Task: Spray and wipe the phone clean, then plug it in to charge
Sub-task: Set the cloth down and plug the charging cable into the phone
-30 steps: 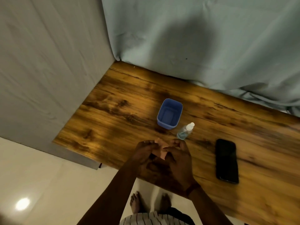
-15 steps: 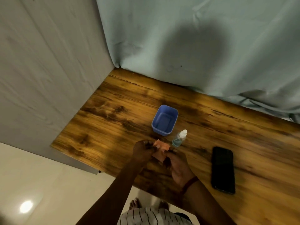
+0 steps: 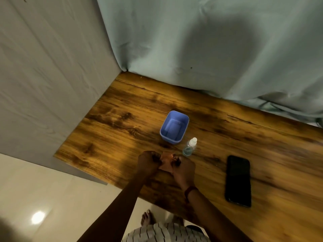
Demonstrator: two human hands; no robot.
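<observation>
A small orange cloth [image 3: 167, 161] is stretched between my two hands over the wooden table [image 3: 111, 123]. My left hand [image 3: 148, 162] pinches its left edge and my right hand [image 3: 183, 167] pinches its right edge. Just beyond my right hand stands a small clear spray bottle [image 3: 189, 147] with a white cap and bluish liquid. The black phone [image 3: 238, 180] lies flat, screen dark, to the right of my hands near the table's front edge. No charger cable can be made out.
A blue plastic tub [image 3: 174, 126] stands open behind the bottle. A pale green curtain [image 3: 209, 49] hangs along the back of the table, a grey wall on the left. The table's front edge runs diagonally under my forearms; tiled floor lies below.
My hands have drawn apart a little, spreading the orange cloth between them. The view has shifted slightly; bottle, tub and phone have stayed in place.
</observation>
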